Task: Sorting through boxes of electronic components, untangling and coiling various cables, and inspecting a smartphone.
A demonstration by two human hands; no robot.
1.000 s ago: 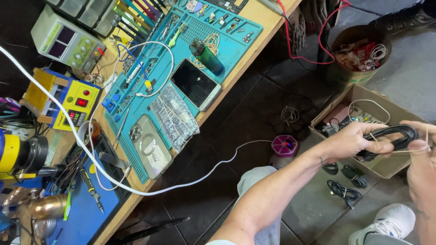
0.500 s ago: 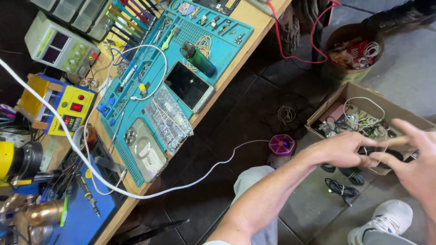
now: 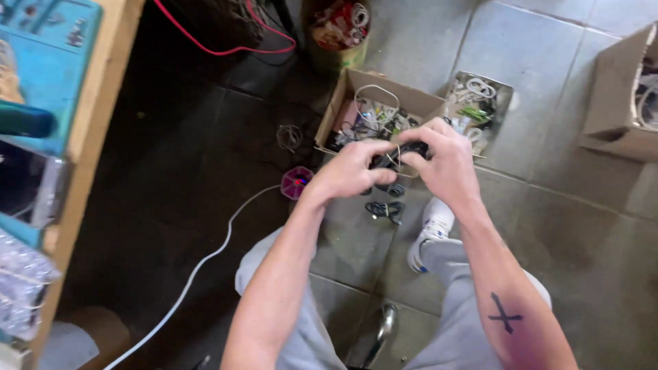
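My left hand (image 3: pixel 353 171) and my right hand (image 3: pixel 445 161) meet in front of me, both closed on a coiled black cable (image 3: pixel 396 156) with a thin pale rubber band around it. The bundle is held above the tiled floor, just in front of an open cardboard box (image 3: pixel 363 85) full of cables and small parts. Most of the coil is hidden by my fingers.
A metal tray of white cables (image 3: pixel 480 103) lies beside the box, and a bucket of wires (image 3: pixel 336 27) stands behind it. Another cardboard box (image 3: pixel 620 103) sits at right. On the floor lie a black cable (image 3: pixel 385 210), a pink spool (image 3: pixel 296 182) and a white cord (image 3: pixel 205 253). The workbench edge (image 3: pixel 89 137) runs along the left.
My view has swung right, from the workbench to the floor. My hands have come together from the right edge to the centre, both now closed on the black cable.
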